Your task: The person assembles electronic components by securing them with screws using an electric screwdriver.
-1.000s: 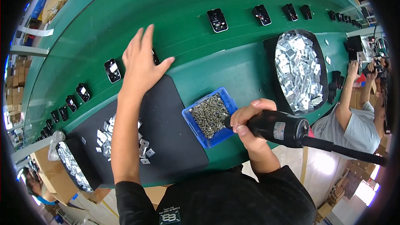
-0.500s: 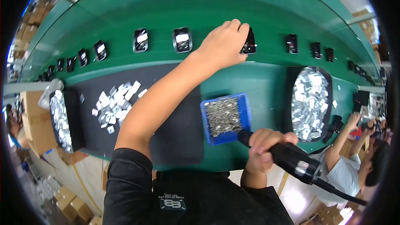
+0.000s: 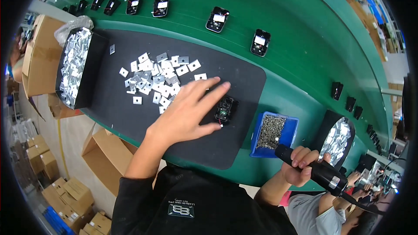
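Observation:
My left hand (image 3: pixel 187 112) hovers above the black mat (image 3: pixel 196 148) with its fingers spread. Just beside its thumb and fingertips lies a small black device housing (image 3: pixel 226 109), its inner parts and a red wire showing. I cannot make out whether the thumb touches it. My right hand (image 3: pixel 301 165) is wrapped round a black electric screwdriver (image 3: pixel 320 176) with a cable at its rear. The tool's front end is at the near right corner of a blue tray (image 3: pixel 257 152) full of small screws (image 3: pixel 271 131). Left of the device, small silver metal plates (image 3: pixel 159 78) lie scattered.
Black bins of silver plates stand at the left (image 3: pixel 85 78) and right (image 3: pixel 336 137). Beyond the mat, a green belt (image 3: pixel 296 52) carries several black devices (image 3: pixel 260 42) in a row. An open cardboard box (image 3: pixel 106 152) sits below the table's left edge. Another person (image 3: pixel 318 213) works at the right.
My left hand has come back from the row of devices to the mat, where a device housing now lies. The view has turned. My right hand still holds the screwdriver by the tray.

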The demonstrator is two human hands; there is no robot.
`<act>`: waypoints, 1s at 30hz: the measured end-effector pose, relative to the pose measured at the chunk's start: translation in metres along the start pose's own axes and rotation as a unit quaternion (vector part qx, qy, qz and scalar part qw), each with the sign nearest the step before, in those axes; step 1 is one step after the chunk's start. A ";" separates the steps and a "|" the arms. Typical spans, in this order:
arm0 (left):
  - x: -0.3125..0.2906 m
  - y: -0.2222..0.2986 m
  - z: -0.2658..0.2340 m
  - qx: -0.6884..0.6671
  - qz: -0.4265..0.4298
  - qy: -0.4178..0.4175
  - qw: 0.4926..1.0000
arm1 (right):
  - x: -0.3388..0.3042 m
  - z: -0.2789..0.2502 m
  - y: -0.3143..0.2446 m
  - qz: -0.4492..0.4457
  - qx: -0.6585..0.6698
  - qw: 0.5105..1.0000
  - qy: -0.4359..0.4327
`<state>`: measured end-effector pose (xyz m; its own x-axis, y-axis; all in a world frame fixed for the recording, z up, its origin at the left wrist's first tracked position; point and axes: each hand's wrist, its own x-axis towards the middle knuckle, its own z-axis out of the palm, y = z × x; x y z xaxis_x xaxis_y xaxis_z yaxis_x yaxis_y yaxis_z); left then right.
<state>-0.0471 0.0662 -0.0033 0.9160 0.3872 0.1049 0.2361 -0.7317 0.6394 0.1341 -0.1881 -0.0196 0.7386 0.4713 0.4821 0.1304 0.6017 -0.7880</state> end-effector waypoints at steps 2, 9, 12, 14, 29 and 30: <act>0.001 -0.019 -0.005 -0.002 -0.031 0.077 0.997 | 0.006 -0.002 -0.003 0.005 0.013 1.000 -0.006; 0.021 -0.066 -0.007 0.133 -0.100 0.135 0.977 | 0.010 0.005 -0.005 0.025 0.017 0.999 0.028; 0.029 -0.065 -0.008 0.141 -0.078 0.135 0.978 | 0.005 0.008 -0.005 0.018 0.007 0.998 0.057; 0.028 -0.065 -0.007 0.114 -0.093 0.123 0.981 | 0.006 0.009 -0.005 0.020 0.010 0.998 0.050; 0.018 0.003 0.018 -0.036 0.035 0.035 0.998 | 0.015 0.017 -0.008 -0.012 0.044 0.997 0.068; 0.019 0.001 0.020 -0.016 0.037 0.034 0.999 | 0.016 0.018 -0.008 -0.013 0.043 0.996 0.070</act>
<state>-0.0227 0.0614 -0.0155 0.9064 0.3707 0.2027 0.1573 -0.7413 0.6525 0.1328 -0.1743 0.0015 0.8218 0.3634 0.4388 0.0976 0.6691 -0.7368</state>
